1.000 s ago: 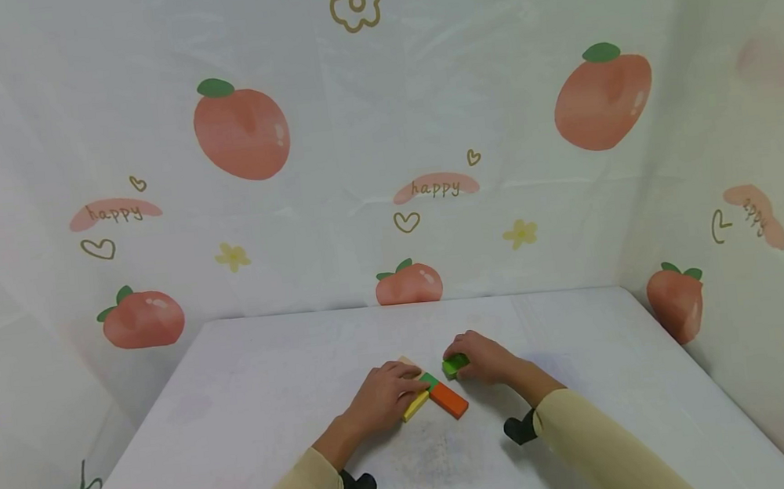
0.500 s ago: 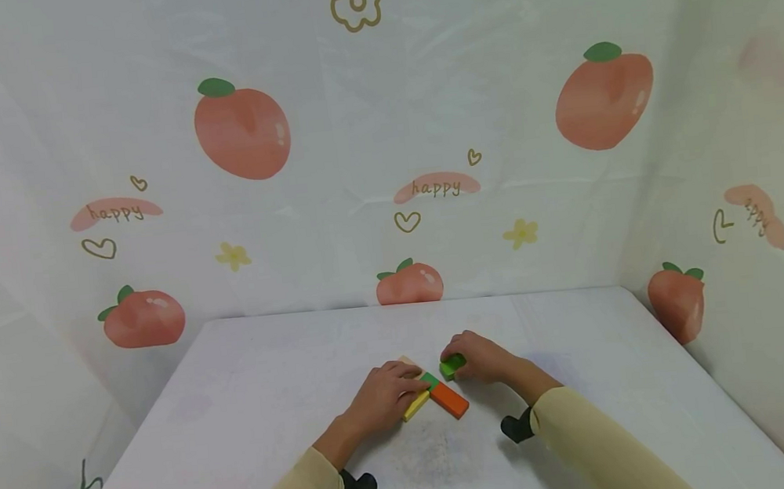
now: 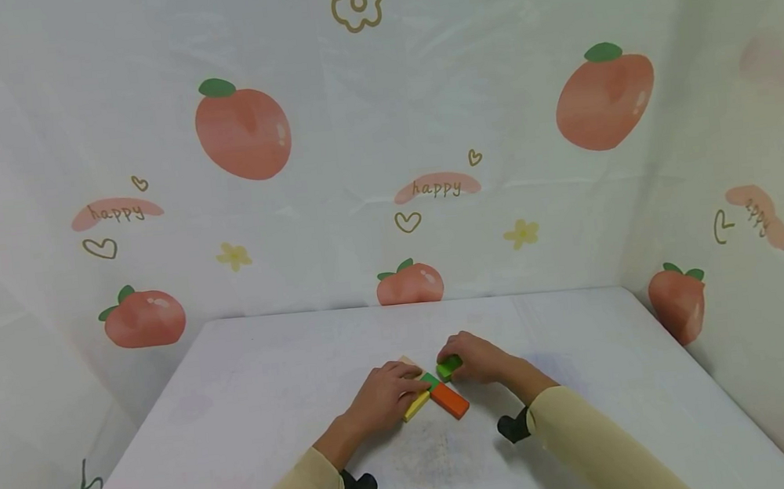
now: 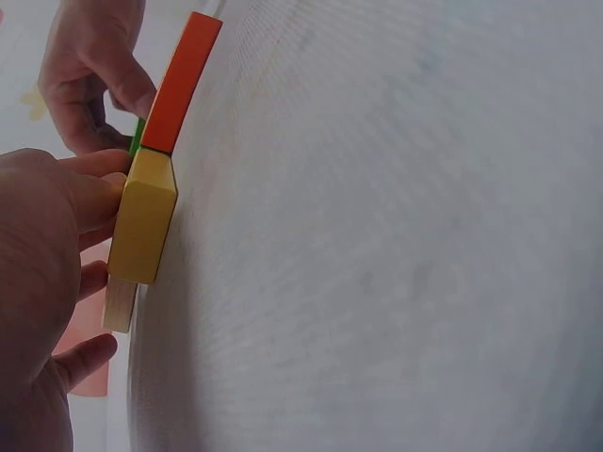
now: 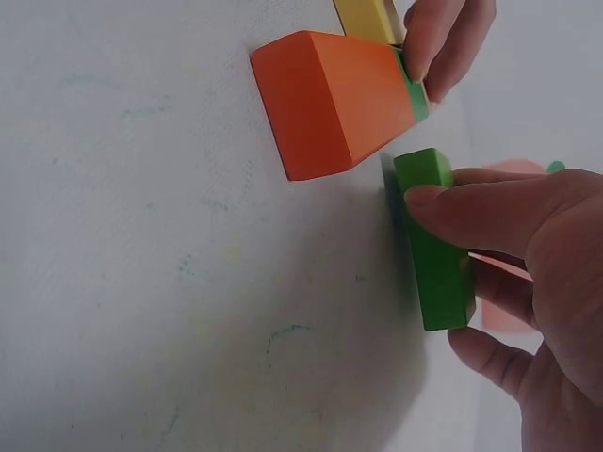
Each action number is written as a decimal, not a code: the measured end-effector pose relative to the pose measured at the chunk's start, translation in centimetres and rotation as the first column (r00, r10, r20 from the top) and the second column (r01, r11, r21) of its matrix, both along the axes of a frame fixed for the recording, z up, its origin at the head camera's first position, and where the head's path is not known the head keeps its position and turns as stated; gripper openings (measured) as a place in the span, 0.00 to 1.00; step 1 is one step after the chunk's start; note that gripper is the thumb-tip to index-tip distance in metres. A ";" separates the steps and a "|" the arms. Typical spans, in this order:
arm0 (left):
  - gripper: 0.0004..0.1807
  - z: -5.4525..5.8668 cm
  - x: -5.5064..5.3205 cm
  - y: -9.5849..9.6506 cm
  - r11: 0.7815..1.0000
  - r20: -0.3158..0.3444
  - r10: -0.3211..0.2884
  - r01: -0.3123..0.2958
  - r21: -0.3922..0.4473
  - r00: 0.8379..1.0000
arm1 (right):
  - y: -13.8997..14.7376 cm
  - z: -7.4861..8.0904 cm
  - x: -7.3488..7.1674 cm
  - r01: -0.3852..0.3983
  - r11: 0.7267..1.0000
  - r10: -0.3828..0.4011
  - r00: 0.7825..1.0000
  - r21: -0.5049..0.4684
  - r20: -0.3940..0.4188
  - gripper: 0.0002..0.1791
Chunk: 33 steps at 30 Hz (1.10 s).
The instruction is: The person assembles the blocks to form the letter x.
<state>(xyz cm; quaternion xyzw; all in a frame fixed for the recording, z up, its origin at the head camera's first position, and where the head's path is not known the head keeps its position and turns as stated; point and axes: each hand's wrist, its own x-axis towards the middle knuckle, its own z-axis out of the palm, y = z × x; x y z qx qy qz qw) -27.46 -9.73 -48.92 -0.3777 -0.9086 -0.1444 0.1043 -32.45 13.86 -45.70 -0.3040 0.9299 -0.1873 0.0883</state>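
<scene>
A bright green block [image 3: 449, 367] is pinched between the thumb and fingers of my right hand [image 3: 482, 357], close over the table. In the right wrist view this green block [image 5: 435, 254] has its long side facing the camera. To its left, several blocks lie joined in a cross-like shape: an orange block [image 3: 450, 401], a yellow block [image 3: 416, 407], a darker green piece [image 3: 430, 381] in the middle and a pale wooden block [image 4: 119, 303]. My left hand [image 3: 381, 397] rests on this group, fingertips on the yellow and darker green pieces, partly hiding them.
The white table [image 3: 269, 366] has a faint smudged patch in front of the blocks. A white cloth [image 3: 324, 125] printed with peaches and flowers stands behind and at both sides. A black wrist piece [image 3: 360, 488] sits under each sleeve.
My right hand has slid slightly left with the bright green block, nearing the joined blocks. The left hand and the blocks under it have stayed in place.
</scene>
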 end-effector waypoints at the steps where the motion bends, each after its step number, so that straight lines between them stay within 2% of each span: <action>1: 0.15 0.0 0.0 0.0 1.000 0.001 0.001 -0.001 -0.001 1.000 | 0.0 0.0 0.0 0.001 1.000 -0.001 1.000 0.003 0.001 0.15; 15: 0.15 0.1 0.0 0.1 1.000 -0.017 -0.016 0.016 0.003 1.000 | -0.4 -0.2 -0.1 -0.004 1.000 0.004 1.000 0.027 0.015 0.16; 27: 0.14 0.3 0.1 0.0 1.000 -0.005 -0.019 0.019 0.009 1.000 | -0.2 -0.5 0.1 -0.098 0.995 0.097 0.993 -0.017 -0.062 0.15; 30: 0.14 0.3 0.1 0.0 1.000 -0.008 -0.018 0.018 0.011 1.000 | -0.1 -0.5 0.2 -0.089 0.995 0.086 0.994 -0.054 -0.070 0.15; 33: 0.15 0.3 0.1 0.0 1.000 -0.008 -0.015 0.015 0.009 1.000 | 0.1 -0.7 0.3 -0.042 0.994 0.035 0.997 -0.100 -0.070 0.13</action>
